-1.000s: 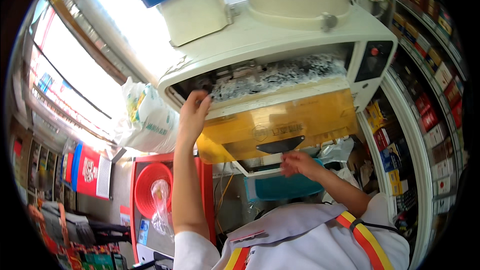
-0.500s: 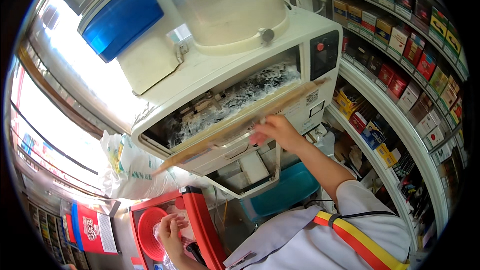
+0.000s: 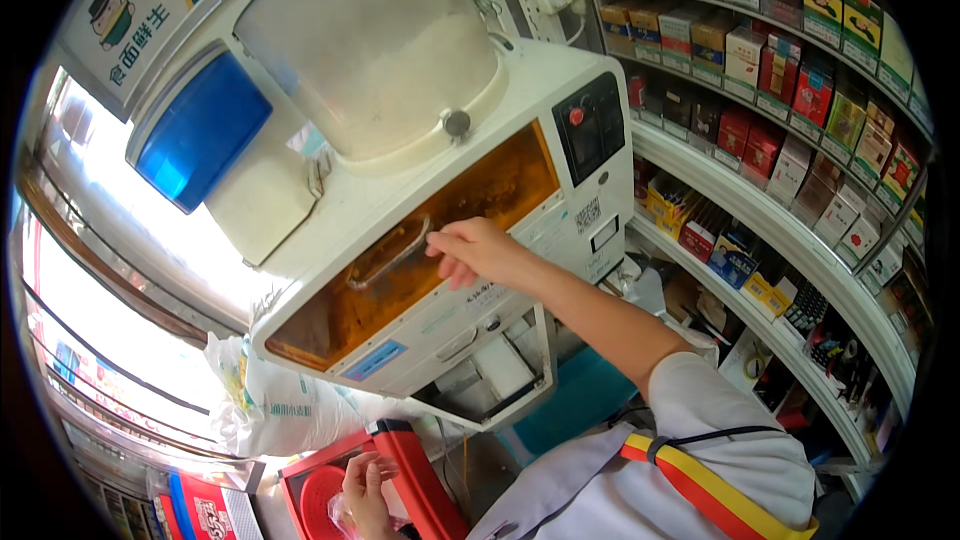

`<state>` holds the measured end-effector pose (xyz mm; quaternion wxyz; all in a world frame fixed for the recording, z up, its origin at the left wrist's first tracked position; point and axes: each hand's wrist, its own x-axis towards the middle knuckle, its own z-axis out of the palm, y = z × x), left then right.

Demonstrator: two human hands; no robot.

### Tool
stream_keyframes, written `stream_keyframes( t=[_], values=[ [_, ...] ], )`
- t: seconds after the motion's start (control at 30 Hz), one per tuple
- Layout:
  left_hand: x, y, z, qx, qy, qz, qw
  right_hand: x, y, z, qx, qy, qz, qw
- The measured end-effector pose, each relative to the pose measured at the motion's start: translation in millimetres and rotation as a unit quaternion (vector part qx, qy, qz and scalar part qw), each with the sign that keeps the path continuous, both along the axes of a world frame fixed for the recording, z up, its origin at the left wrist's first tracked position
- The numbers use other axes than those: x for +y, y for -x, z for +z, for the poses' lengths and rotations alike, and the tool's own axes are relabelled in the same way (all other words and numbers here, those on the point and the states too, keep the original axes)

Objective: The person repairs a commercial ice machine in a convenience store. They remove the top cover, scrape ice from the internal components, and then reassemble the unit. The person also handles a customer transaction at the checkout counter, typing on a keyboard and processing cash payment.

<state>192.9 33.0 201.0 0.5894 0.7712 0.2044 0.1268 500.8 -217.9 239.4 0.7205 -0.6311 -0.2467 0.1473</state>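
Note:
A white machine stands in front of me, its front window shut by an amber see-through cover. A curved metal handle is fixed across that cover. My right hand has its fingers curled at the handle's right end. Low in the view, my left hand is partly closed on thin, crumpled clear plastic, whose exact kind I cannot make out. Under that hand are a red basket and a red-framed box.
On the machine sit a large clear tub and a blue-lidded container. Below the cover hangs an opened lower compartment. White plastic bags lie at left. Shelves of small boxes line the right.
The amber cover has swung from raised outward to shut over the window. My right hand has moved left and slightly up with it. My view has shifted; my left hand stays low.

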Motion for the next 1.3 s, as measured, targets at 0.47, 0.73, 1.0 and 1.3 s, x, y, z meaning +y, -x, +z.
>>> stream_keyframes(
  t=[0.47, 0.73, 1.0, 1.3],
  values=[
    [-40, -208, 97, -0.329, -0.526, 0.121, 0.775, -252, -200, 99, -0.173, -0.006, -0.404, 0.898],
    [-53, -287, 113, -0.297, -0.538, 0.123, 0.779, -236, -303, 64, -0.024, 0.143, -0.411, 0.900],
    [-51, -292, 112, -0.247, -0.542, 0.121, 0.794, -234, -376, 52, -0.153, 0.181, -0.555, 0.798],
    [-50, -295, 109, -0.243, -0.546, 0.125, 0.792, -229, -383, 33, -0.230, 0.059, -0.608, 0.757]
  ],
)
